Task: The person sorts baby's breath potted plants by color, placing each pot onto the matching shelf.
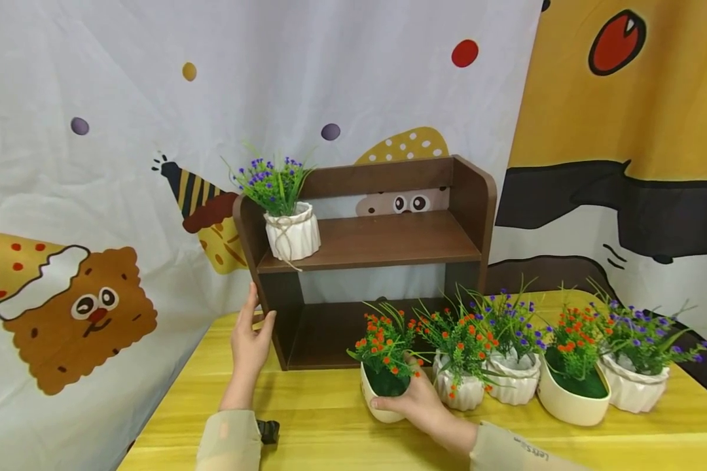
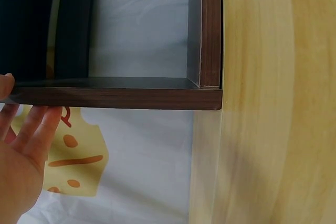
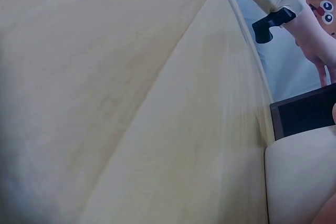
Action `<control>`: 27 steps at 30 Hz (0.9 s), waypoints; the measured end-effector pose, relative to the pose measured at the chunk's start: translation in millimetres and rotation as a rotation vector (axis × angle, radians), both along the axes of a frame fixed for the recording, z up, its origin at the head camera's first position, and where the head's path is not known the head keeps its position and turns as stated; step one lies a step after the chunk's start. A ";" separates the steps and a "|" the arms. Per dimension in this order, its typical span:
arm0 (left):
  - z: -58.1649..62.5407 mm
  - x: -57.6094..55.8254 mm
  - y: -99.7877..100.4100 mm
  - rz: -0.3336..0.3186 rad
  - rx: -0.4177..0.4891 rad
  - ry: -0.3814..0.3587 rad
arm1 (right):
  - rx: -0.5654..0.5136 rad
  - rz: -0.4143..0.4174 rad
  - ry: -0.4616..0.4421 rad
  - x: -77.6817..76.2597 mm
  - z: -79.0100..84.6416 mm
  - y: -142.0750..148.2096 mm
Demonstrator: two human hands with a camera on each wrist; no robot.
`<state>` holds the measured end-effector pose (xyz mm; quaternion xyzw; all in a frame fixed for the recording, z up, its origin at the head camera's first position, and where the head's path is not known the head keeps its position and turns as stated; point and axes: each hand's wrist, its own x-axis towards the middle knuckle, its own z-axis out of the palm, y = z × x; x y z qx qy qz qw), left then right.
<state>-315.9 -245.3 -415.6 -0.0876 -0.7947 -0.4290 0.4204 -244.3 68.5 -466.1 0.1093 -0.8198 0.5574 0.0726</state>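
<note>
My left hand [image 1: 251, 343] is at the left side of a brown two-tier shelf [image 1: 389, 245]. In the left wrist view, the thumb lies on one face of the side panel [image 2: 131, 98] and the fingers [image 2: 42, 135] are against the other. My right hand [image 1: 421, 404] grips a cream oval pot [image 1: 371, 402] with orange flowers [image 1: 383, 343], thumb on the near side, in front of the shelf. The right wrist view shows the pot's smooth wall [image 3: 302, 171] close to the table surface. A white ribbed pot [image 1: 293, 234] with purple flowers stands on the upper tier's left end.
Right of my right hand, several potted plants stand in a row on the yellow wooden table [image 1: 318, 418], including a ribbed pot [image 1: 459, 389] and an oval pot [image 1: 571, 396]. A printed cloth [image 1: 153, 85] hangs behind the shelf. A black device [image 1: 268, 432] sits by my left sleeve.
</note>
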 end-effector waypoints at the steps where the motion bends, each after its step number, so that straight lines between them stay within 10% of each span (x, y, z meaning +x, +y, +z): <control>1: 0.1 0.0 0.0 0.000 0.004 -0.002 | -0.004 0.007 0.001 -0.3 0.1 -0.1; 27: -1.4 0.9 -0.1 0.002 -0.003 -0.013 | 0.190 -0.119 -0.122 5.2 10.0 -1.8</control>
